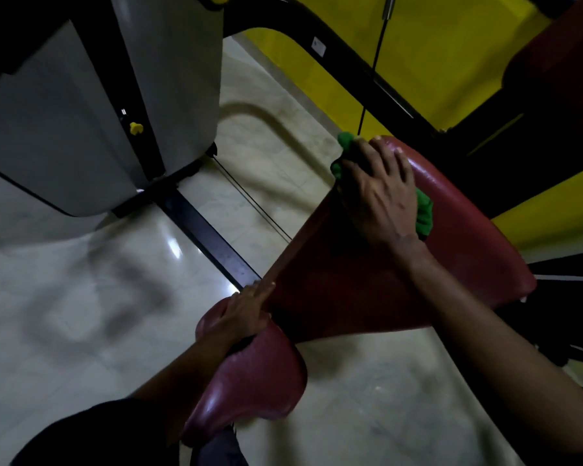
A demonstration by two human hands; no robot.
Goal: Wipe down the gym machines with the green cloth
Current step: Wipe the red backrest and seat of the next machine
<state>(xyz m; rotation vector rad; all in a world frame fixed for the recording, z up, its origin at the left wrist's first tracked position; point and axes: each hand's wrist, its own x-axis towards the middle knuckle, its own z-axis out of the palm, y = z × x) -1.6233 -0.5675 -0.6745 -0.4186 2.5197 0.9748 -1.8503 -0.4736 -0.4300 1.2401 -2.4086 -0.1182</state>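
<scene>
Your right hand (381, 190) lies flat on the bunched green cloth (424, 213), fingers spread and nearly straight, pressing it against the large, glossy red vinyl back pad (458, 250) of the gym machine. The cloth sits near the pad's upper left end. It shows beyond your fingertips at the top and beside the outer edge of your palm, and the rest is hidden under the hand. Your fingertips reach the pad's top edge.

Your left hand (241, 312) rests on the smaller rounded red vinyl seat pad (249, 381), right where it meets the lower corner of the back pad. Its fingers are extended and laid over the seat's upper end, pointing toward the larger pad, and it holds nothing.

To the left stands a grey shroud (81, 112) with a black central strip and a small yellow knob (135, 128). A flat black frame bar (212, 237) runs along the pale polished stone floor (81, 297) from the shroud toward the pads. Behind the back pad is a yellow wall (435, 45), crossed by a thin black cable (371, 72).
</scene>
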